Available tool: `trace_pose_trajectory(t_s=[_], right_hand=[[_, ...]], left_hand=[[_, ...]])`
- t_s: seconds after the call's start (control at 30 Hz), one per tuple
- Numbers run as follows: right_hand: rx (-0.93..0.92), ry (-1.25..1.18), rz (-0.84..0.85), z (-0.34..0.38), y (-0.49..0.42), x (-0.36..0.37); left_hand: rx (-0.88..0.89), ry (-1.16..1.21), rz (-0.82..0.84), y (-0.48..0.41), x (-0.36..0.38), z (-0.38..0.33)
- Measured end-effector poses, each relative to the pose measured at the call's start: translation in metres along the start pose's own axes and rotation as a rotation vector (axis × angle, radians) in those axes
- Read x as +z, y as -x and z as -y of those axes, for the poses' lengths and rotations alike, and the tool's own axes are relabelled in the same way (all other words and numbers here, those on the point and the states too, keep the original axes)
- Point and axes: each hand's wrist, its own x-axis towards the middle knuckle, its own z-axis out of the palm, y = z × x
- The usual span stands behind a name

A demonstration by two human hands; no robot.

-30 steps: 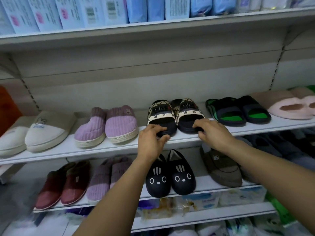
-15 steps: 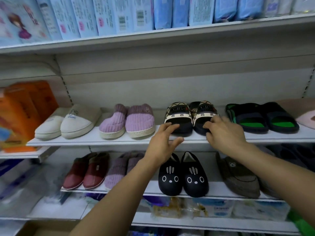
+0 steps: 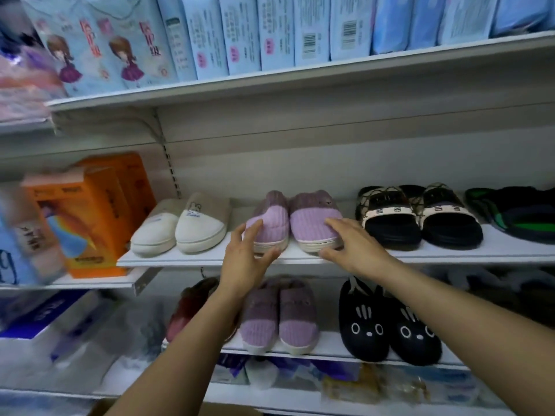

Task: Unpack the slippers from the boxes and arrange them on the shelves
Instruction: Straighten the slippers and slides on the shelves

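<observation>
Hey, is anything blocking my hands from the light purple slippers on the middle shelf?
Nothing visible does. The left hand and right hand are right at the toes of the purple slippers, one at each.

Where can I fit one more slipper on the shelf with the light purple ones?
Only a narrow gap between the beige slippers and the purple slippers, plus the bare front strip of the shelf. Everywhere else, pairs sit side by side.
</observation>
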Motion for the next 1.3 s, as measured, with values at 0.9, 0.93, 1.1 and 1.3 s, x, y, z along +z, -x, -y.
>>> trace_pose_trajectory(t_s=[0.9,0.93,1.1,1.3], right_hand=[[0.269,0.183,-0.215,0.073,-0.016,0.055],[0.236,0.227,-0.266,0.08,-0.017,0.06],[-0.08,0.175,-0.366,0.134,-0.024,0.084],[-0.248,0.069,-0.098,0.195,-0.044,0.121]], left_hand=[[0.218,0.195,0.173,-0.021,-0.044,0.07],[0.246,0.185,0.13,-0.014,-0.052,0.079],[0.256,0.0,-0.162,-0.001,-0.093,0.134],[-0.067,-0.046,-0.229,-0.018,-0.126,0.185]])
